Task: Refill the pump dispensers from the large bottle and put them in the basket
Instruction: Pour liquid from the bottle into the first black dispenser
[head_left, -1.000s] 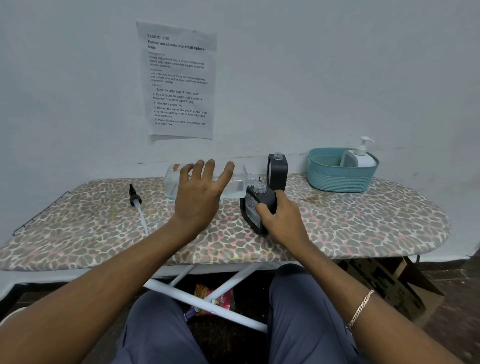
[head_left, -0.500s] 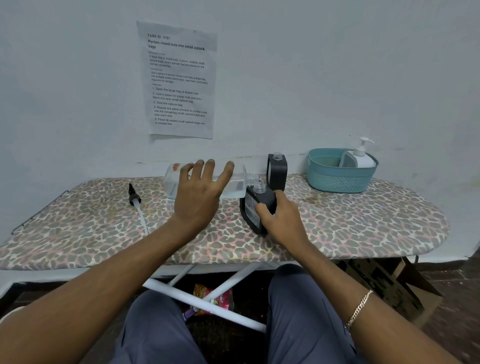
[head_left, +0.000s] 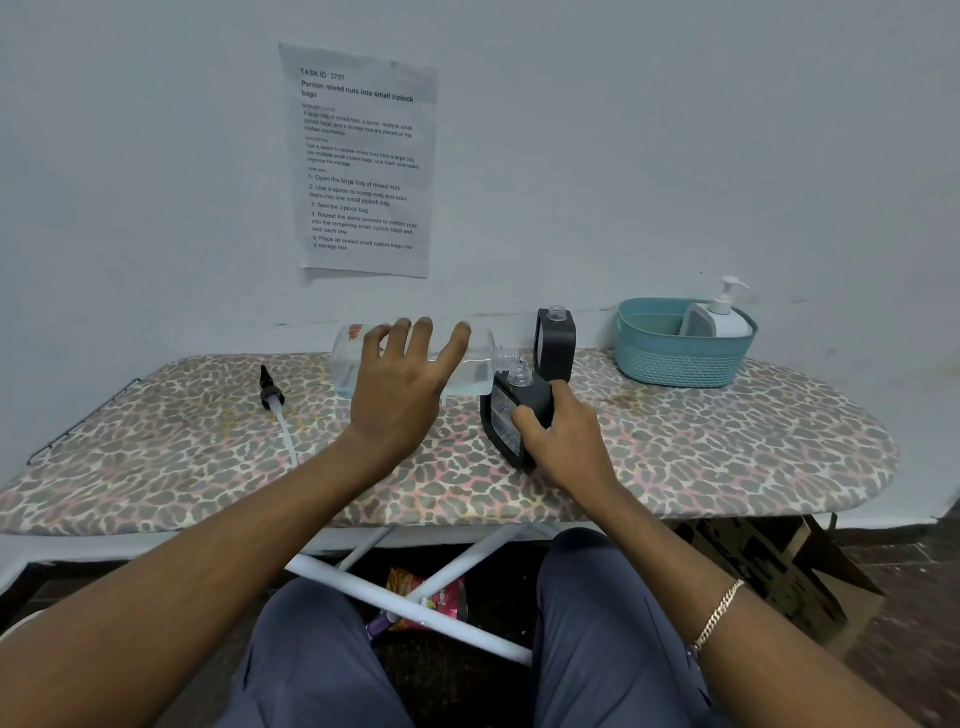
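pale blue wall with 1 taped paper sheet; leopard-print ironing board; dark floor.

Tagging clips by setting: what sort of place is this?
Probably a makeshift home workspace: an ironing board serves as table, a task sheet hangs on the plain wall, a cardboard box sits beneath.

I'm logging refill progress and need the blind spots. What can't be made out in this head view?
- Level inside the black dispenser: opaque body, partly covered by the right hand.
- Whether liquid is running from the large bottle: clear and too small to tell.
- The large bottle's label: mostly behind the left hand.
- Lower part of the white dispenser: behind the basket wall.
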